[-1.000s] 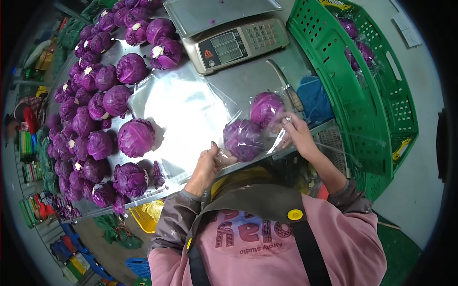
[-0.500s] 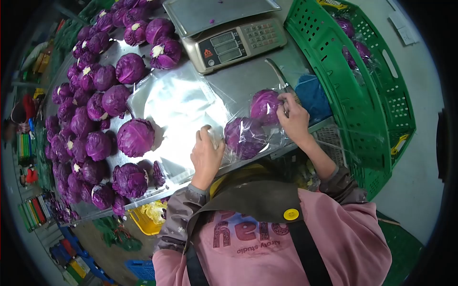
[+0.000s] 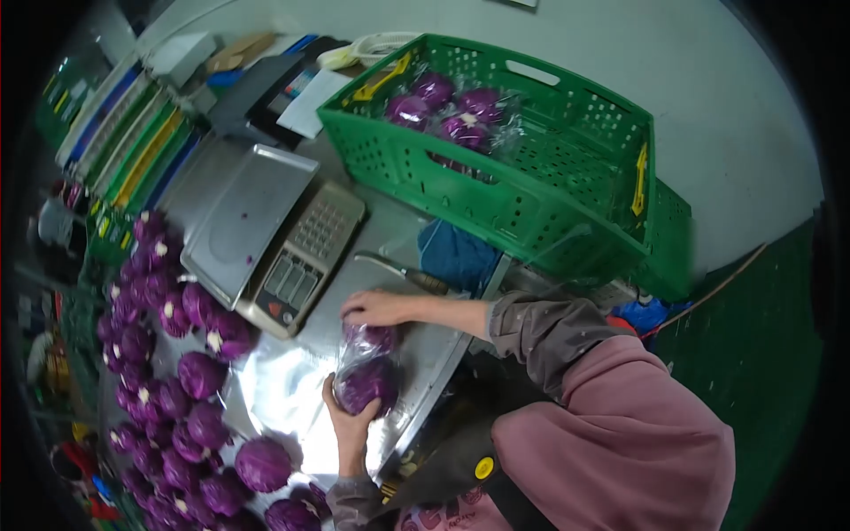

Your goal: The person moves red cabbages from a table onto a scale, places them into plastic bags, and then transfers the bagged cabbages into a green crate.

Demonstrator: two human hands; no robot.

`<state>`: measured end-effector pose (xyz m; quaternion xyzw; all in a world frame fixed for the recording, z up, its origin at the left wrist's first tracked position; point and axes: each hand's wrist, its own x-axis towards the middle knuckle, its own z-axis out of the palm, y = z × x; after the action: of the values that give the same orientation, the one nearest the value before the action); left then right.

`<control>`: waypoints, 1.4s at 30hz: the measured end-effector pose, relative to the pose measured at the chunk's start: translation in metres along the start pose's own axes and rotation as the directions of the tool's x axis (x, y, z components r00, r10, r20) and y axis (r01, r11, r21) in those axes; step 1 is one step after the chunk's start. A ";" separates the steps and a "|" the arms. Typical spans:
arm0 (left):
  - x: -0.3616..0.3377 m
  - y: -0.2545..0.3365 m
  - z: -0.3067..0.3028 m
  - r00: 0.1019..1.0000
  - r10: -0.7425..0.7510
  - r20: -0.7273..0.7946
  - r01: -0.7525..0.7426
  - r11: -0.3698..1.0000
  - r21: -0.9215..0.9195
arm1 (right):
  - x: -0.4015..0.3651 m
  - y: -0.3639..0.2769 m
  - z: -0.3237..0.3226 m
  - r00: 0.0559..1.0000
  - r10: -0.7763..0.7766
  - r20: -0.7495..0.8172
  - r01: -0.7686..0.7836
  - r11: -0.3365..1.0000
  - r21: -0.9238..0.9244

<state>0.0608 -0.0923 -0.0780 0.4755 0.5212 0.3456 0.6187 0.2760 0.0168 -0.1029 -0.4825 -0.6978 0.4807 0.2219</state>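
Two red cabbages in clear film on the metal desk [image 3: 431, 356], near its front edge: lower cabbage [image 3: 369, 384] closer to the person, upper cabbage [image 3: 375, 337] just beyond it. Left hand [image 3: 351, 418] holds the lower cabbage, thumb and fingers spread around its near side. Right hand [image 3: 375, 309] lies over the far end of the upper cabbage, fingers bent down; can't tell if it pinches film or only presses (fingertips blurry). Film [image 3: 358, 356] looks wrinkled and shiny between the two cabbages.

Beyond the right hand: curved knife [image 3: 427, 281], handle toward the blue cloth [image 3: 458, 257]. Scale [image 3: 299, 257] sits up and left of the hands, loose cabbages [image 3: 204, 375] crowd the left side. Green crate [image 3: 567, 204] stands past the cloth, wrapped cabbages [image 3: 464, 130] inside at its left end. Right sleeve [image 3: 551, 339] is dark, speckled.
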 end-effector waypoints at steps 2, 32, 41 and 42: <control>-0.001 -0.006 -0.012 0.997 -0.080 -0.014 0.073 0.957 -0.280 | -0.013 -0.036 -0.019 0.998 0.024 0.062 -0.018 0.995 -0.100; 0.310 0.197 0.463 0.797 0.080 0.599 0.006 0.990 -0.139 | -0.264 0.097 -0.378 0.493 0.773 -0.399 -0.492 0.626 0.606; 0.259 0.215 0.470 0.663 0.341 0.667 -0.563 0.814 0.144 | -0.270 0.130 -0.388 0.748 0.549 -0.372 -0.564 0.822 0.079; 0.262 0.207 0.468 0.637 0.387 0.666 -0.608 0.784 0.127 | -0.272 0.151 -0.386 0.806 0.346 -0.481 -0.400 0.917 -0.011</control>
<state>0.5878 0.1068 0.0379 0.7859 0.1909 0.2379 0.5379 0.7624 -0.0373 -0.0251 -0.7234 -0.5402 0.3439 0.2580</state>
